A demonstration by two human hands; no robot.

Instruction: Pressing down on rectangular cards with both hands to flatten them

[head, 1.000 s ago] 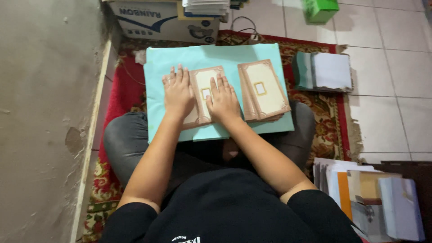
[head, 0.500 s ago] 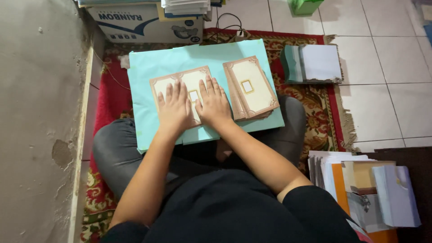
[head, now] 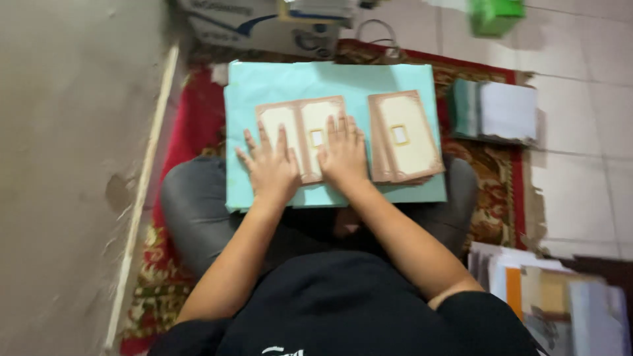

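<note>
On my lap lies a pale teal board [head: 330, 82]. An opened brown-bordered cream card [head: 300, 122] rests on it. My left hand [head: 269, 165] presses flat on the card's left flap, fingers spread. My right hand [head: 343, 150] presses flat on its right flap, beside a small framed window. A stack of folded cards [head: 403, 135] of the same kind sits just to the right on the board, untouched.
A red patterned rug [head: 188, 125] lies under me, beside a grey concrete wall [head: 66, 132]. A cardboard box [head: 257, 26] stands beyond the board. Stacked papers [head: 501, 112] lie on the right, a green box [head: 496, 14] at the far right, more envelopes [head: 554, 296] near right.
The view shifted a little. Both hands stay flat on the card and have slid slightly toward its near edge.
</note>
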